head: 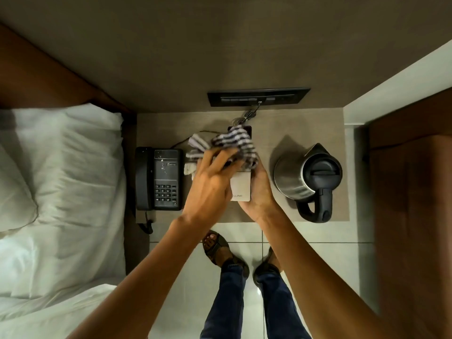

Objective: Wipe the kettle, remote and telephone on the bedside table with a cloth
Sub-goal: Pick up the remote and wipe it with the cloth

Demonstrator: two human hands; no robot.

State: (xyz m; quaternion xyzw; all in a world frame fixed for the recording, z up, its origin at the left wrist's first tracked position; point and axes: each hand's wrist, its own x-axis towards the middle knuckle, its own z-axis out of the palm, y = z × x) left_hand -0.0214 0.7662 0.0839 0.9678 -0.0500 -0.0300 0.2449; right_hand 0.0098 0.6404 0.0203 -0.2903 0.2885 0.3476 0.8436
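One kettle [307,177]; telephone [160,178]; remote [241,189]; seemingly one cloth [232,145].

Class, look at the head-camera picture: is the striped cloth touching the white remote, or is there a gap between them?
Touching. The head view shows the left hand pressing the striped cloth over the remote's far end, while the right hand holds the remote from beneath.

We are taking the dark switch panel [258,97] on the wall as our reference. A thin cable [252,113] is hanging from its underside. Far to its left a white pillow [66,162] is lying on white bedding [49,289]. Well below it, pale floor tiles [325,265] are showing.
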